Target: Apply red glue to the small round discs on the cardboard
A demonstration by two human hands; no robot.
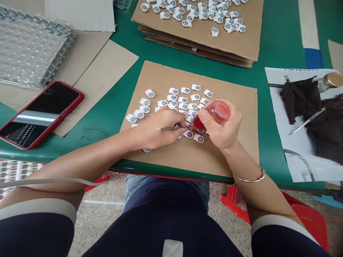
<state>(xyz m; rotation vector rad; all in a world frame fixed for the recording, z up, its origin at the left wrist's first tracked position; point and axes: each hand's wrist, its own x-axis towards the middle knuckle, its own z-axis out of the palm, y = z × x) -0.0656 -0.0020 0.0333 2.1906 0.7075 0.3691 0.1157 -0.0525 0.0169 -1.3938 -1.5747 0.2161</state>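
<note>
My left hand [160, 119] is closed around a thin metal tool [168, 128], held low over several small white pieces with round silver centres [183, 106]. In my right hand [229, 130] is a soft red squeeze bottle [219, 110], tilted with its lower end down towards the pieces near my left fingertips. The bottle's tip and the tool's working end are partly hidden between the hands. A few pieces close to the bottle, such as one white piece [198, 138], have reddish centres. All of them lie on a brown cardboard sheet [235, 107].
Behind lies a cardboard stack [160, 25] with more white pieces. A red-cased phone [40, 114] and clear plastic trays [29, 46] are at left. At right, dark cloth [300, 98], metal tweezers [307, 121] and a gold-lidded jar [332, 80] rest on white paper [276, 85].
</note>
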